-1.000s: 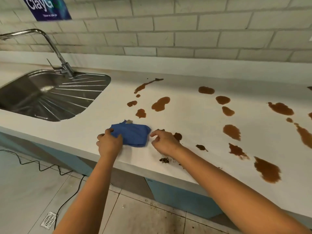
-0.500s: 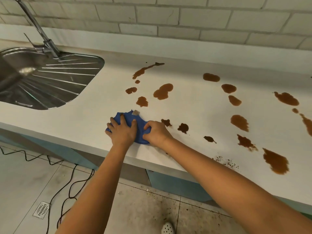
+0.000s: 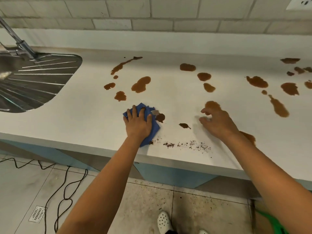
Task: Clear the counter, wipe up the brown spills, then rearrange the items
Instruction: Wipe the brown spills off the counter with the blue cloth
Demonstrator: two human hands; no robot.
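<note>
A blue cloth (image 3: 155,129) lies on the white counter (image 3: 87,115) near its front edge. My left hand (image 3: 137,123) presses flat on the cloth with fingers spread. Right beside the cloth's far right corner is a brown spill (image 3: 160,117). My right hand (image 3: 217,122) hovers over the counter to the right, fingers loosely curled, holding nothing; it is blurred. Several brown spills spread across the counter, such as a large one (image 3: 141,84) and a long one (image 3: 278,107). Brown crumbs (image 3: 187,144) lie along the front edge.
A steel sink with a ribbed drainboard (image 3: 33,81) and a tap (image 3: 18,41) is at the left. A tiled wall (image 3: 152,12) backs the counter. Black cables (image 3: 64,191) and a floor drain (image 3: 37,214) are on the floor below.
My right hand let go of the cloth and moved right. My left hand slid the cloth to the right, over a small spill, leaving crumbs along the front edge.
</note>
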